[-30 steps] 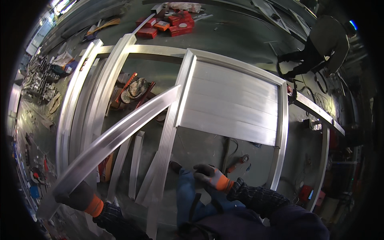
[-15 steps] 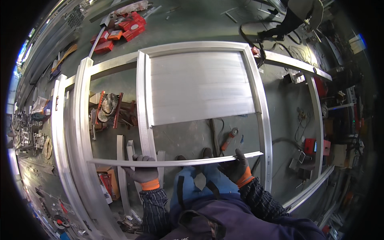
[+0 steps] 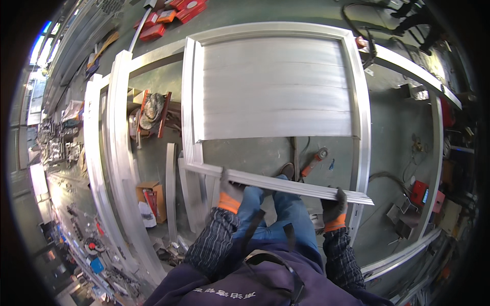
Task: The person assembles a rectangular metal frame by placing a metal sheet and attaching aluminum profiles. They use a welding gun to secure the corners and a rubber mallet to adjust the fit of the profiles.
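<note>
A long silvery aluminium slat (image 3: 286,184) lies across in front of me, its left end farther from my body than its right. My left hand (image 3: 230,189), in a dark glove with an orange cuff, grips it left of the middle. Near its right end my right hand (image 3: 335,204), gloved alike, is closed on it too. Beyond is an aluminium frame (image 3: 362,112) with a panel of joined slats (image 3: 275,92) set between its side rails. A gap separates the panel's near edge from the slat I hold. The slat's ends overlie the side rails in view; whether they touch is unclear.
An angle grinder (image 3: 313,162) lies on the floor beneath the frame. Red boxes (image 3: 190,11) sit at the far left. Long aluminium profiles (image 3: 120,153) run along my left. A cardboard box (image 3: 151,196) stands on the floor there. Cables (image 3: 390,178) lie at the right.
The slat has shifted right and tilted, its left end now farther away. Both hands have moved right with it, still holding on. My view has shifted, and the frame appears higher in it.
</note>
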The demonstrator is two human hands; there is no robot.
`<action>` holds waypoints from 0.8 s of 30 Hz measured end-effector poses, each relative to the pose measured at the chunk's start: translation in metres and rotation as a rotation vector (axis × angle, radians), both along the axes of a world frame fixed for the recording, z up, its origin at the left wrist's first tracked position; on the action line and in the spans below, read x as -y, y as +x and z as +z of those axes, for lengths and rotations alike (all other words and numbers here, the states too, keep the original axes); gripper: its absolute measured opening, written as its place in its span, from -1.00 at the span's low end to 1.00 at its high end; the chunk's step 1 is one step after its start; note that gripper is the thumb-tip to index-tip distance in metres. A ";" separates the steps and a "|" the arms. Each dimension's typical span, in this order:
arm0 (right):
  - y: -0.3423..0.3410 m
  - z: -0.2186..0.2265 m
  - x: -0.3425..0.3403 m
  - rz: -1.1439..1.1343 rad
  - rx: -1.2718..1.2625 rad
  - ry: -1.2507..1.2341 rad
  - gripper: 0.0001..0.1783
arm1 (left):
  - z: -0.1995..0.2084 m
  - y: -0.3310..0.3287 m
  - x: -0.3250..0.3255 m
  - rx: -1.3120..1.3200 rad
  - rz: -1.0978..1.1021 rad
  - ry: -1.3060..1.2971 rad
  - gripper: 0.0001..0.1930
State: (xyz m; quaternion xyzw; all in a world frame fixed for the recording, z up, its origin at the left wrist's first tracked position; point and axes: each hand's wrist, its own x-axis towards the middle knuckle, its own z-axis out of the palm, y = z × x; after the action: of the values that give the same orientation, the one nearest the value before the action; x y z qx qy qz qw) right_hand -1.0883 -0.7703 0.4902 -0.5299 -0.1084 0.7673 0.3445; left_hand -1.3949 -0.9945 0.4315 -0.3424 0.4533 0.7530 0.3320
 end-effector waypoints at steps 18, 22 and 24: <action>0.004 -0.093 -0.056 -0.016 0.015 -0.116 -0.71 | -0.102 -0.032 -0.092 0.073 -0.346 -0.307 -0.33; -0.006 -0.106 -0.063 0.002 -0.008 -0.132 -0.70 | -0.126 -0.039 -0.072 -0.152 -0.439 -0.278 -0.31; -0.007 -0.114 -0.072 -0.004 0.009 -0.141 -0.70 | -0.123 -0.039 -0.085 -0.136 -0.410 -0.287 -0.29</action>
State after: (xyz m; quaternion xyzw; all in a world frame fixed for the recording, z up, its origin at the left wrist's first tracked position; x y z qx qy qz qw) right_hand -1.0950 -0.6980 0.3759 -0.5566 -0.0547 0.7699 0.3072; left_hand -1.4338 -0.9095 0.3088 -0.2354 0.6367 0.6194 0.3944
